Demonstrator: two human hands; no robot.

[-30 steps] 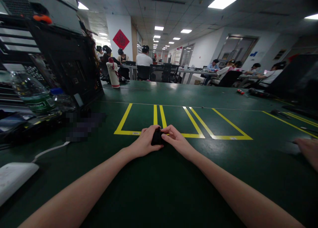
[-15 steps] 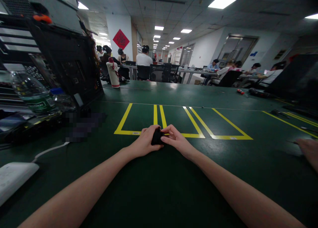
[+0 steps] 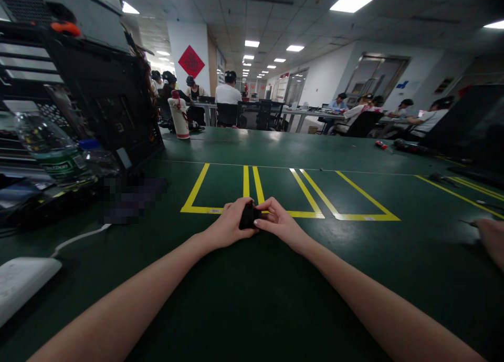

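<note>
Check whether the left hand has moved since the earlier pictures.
No, not visibly: the left hand, holding a small black object, keeps the same place against the yellow tape.

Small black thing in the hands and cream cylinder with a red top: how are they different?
The small black object shows only black; the cream, red-topped cylinder mixes pale and red. The left hand holds the small black object; the cylinder stands untouched on the green table.

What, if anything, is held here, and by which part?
A small black object: the left hand grasps its left side, while the right hand touches its right side. Its exact kind is unclear.
</note>
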